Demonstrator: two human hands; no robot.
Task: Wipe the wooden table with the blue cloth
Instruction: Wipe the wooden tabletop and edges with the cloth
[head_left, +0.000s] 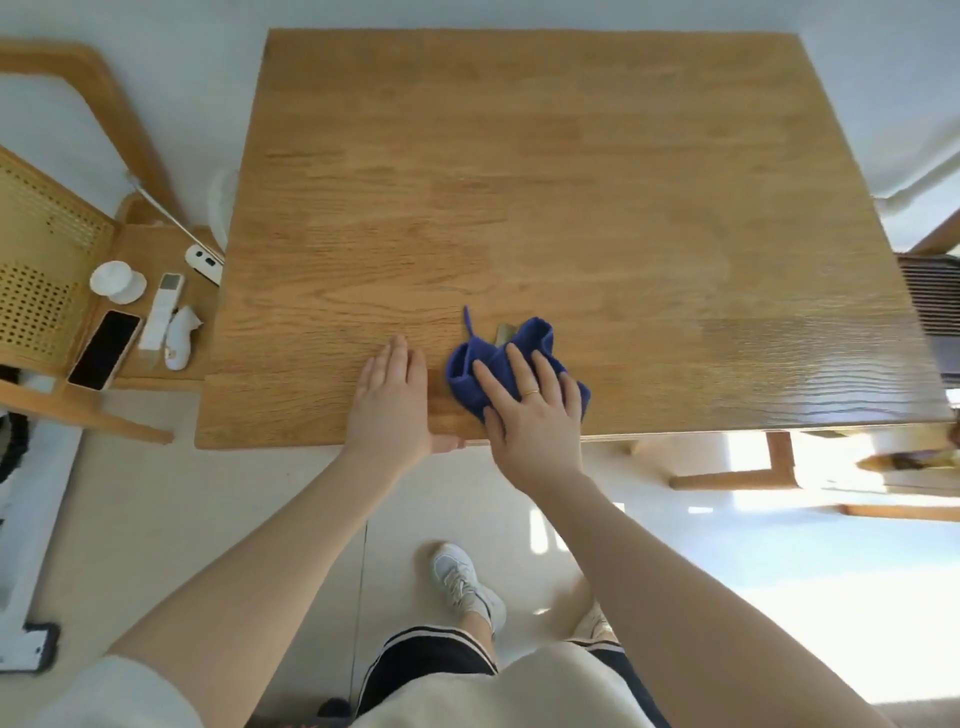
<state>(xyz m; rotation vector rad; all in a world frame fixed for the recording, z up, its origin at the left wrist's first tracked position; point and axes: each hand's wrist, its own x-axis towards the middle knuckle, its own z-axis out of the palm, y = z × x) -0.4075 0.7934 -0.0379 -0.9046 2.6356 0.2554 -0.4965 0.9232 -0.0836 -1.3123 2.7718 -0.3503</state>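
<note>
A wide wooden table (545, 182) fills the upper middle of the head view. A crumpled blue cloth (467, 371) lies on it near the front edge, a loop and a small tag sticking out at its far side. My right hand (532, 410) lies flat on the cloth with straight, spread fingers and presses it onto the wood; a ring shows on one finger. My left hand (392, 400) rests flat on the bare tabletop just left of the cloth, fingers together, thumb along the table's front edge.
A wooden chair (47, 260) with a cane back stands left of the table; its seat carries a black phone (104, 349), a white remote (163, 309), a small white cup (117, 280) and other white items. Another chair's legs (779, 462) show at the right. My feet stand on the pale floor.
</note>
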